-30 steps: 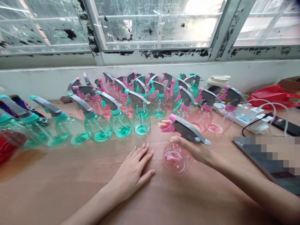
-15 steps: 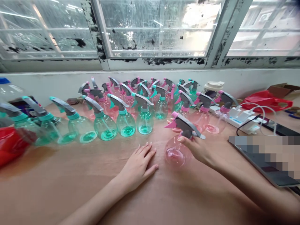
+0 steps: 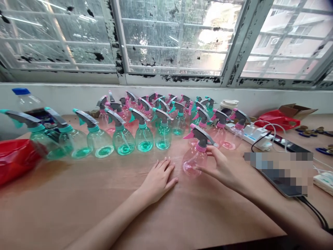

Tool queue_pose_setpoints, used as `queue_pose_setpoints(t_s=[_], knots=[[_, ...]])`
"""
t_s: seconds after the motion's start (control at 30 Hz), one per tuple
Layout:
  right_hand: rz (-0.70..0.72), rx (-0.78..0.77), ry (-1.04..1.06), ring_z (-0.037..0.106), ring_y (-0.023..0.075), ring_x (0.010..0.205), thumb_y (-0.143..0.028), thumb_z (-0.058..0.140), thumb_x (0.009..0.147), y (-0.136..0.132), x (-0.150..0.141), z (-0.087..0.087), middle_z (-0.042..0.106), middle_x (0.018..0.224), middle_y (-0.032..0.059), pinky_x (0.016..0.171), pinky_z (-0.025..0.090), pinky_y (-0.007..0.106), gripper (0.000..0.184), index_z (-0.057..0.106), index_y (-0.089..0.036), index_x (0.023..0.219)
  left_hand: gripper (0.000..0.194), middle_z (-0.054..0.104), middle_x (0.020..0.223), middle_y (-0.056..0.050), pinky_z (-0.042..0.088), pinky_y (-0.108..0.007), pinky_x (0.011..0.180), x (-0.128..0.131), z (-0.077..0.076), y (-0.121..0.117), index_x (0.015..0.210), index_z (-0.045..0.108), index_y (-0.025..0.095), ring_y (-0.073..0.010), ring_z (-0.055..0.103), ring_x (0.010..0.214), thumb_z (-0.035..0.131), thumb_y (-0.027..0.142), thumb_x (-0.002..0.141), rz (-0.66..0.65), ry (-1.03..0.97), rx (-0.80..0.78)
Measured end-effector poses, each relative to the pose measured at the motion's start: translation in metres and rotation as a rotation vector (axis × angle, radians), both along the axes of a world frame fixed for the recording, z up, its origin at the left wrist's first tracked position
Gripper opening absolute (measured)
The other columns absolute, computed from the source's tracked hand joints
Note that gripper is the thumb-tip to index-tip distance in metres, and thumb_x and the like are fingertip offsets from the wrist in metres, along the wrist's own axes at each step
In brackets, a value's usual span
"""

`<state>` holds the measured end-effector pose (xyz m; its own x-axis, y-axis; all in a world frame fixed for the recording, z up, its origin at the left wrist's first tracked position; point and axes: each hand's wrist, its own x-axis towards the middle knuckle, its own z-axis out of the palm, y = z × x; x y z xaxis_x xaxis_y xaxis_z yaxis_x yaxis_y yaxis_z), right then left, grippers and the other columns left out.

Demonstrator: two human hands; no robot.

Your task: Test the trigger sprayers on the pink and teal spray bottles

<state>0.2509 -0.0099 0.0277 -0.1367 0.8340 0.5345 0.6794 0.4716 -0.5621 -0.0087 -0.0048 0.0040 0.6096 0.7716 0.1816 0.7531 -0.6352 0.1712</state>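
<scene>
My right hand [image 3: 220,166] is at the right side of a clear pink spray bottle [image 3: 194,161] with a grey and pink trigger head. Its thumb lies across the front of the bottle body, and the other fingers reach the neck, partly hidden behind it. The bottle stands upright on the wooden table [image 3: 130,215]. Flat on the tabletop, left of this bottle, rests my left hand [image 3: 160,178], empty with fingers stretched out. Beyond it runs a row of green spray bottles, the nearest being a green spray bottle [image 3: 163,133].
More pink and green spray bottles crowd the back. At right are a power strip [image 3: 256,139] with cables, a partly blurred phone [image 3: 282,182], a red bag [image 3: 278,119] and a cardboard box [image 3: 299,113]. Another red bag [image 3: 18,159] and a blue-capped bottle [image 3: 27,99] sit left.
My right thumb has slid from the pink bottle's neck down to its body, and the fingers have spread. The left hand stays flat on the table. The camera view has shifted slightly.
</scene>
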Motion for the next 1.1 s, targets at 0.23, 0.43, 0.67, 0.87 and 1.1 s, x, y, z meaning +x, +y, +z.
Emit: queue_pose_setpoints(t_s=[0.23,0.43,0.67,0.87,1.1], knots=[[-0.053,-0.004,-0.116,0.058,0.0357,0.116,-0.054,0.071,0.078,0.037,-0.013,0.007,0.061,0.124,0.0190,0.096,0.048,0.053,0.065,0.051,-0.016,0.127,0.048,0.046,0.148,-0.019,0.031,-0.052,0.112,-0.001,0.001,-0.001,0.136,0.052,0.014,-0.0321,0.041,0.138,0.046,0.045,0.100,-0.007,-0.003,0.022],[-0.100,0.003,-0.130,0.062,0.0334,0.111,-0.043,0.074,0.078,0.065,-0.029,0.011,0.065,0.119,0.0176,0.091,0.051,0.049,0.063,0.049,-0.016,0.129,0.050,0.045,0.148,-0.020,0.033,-0.054,0.111,-0.001,0.000,0.000,0.136,0.052,0.012,-0.0340,0.039,0.138,0.045,0.045,0.100,-0.004,0.003,0.026],[-0.187,0.008,-0.229,0.059,0.0369,0.114,-0.039,0.078,0.075,0.085,-0.037,0.020,0.066,0.119,0.0189,0.093,0.049,0.050,0.059,0.057,-0.012,0.124,0.049,0.042,0.150,-0.019,0.034,-0.054,0.110,-0.002,0.003,0.000,0.138,0.051,0.012,-0.0340,0.038,0.139,0.048,0.043,0.100,0.002,0.036,0.017],[-0.209,-0.001,-0.304,0.058,0.0380,0.114,-0.042,0.075,0.078,0.092,-0.040,0.027,0.064,0.120,0.0181,0.087,0.052,0.049,0.059,0.058,-0.014,0.127,0.051,0.041,0.151,-0.018,0.034,-0.054,0.111,-0.003,0.002,0.002,0.141,0.048,0.013,-0.0334,0.038,0.139,0.048,0.042,0.100,0.003,0.063,0.015],[-0.200,-0.028,-0.291,0.062,0.0360,0.113,-0.036,0.072,0.083,0.099,-0.043,0.031,0.063,0.125,0.0188,0.086,0.053,0.044,0.062,0.051,-0.012,0.136,0.051,0.041,0.151,-0.016,0.035,-0.053,0.110,-0.007,-0.002,0.004,0.142,0.048,0.015,-0.0331,0.039,0.138,0.047,0.044,0.100,-0.002,0.065,0.045]])
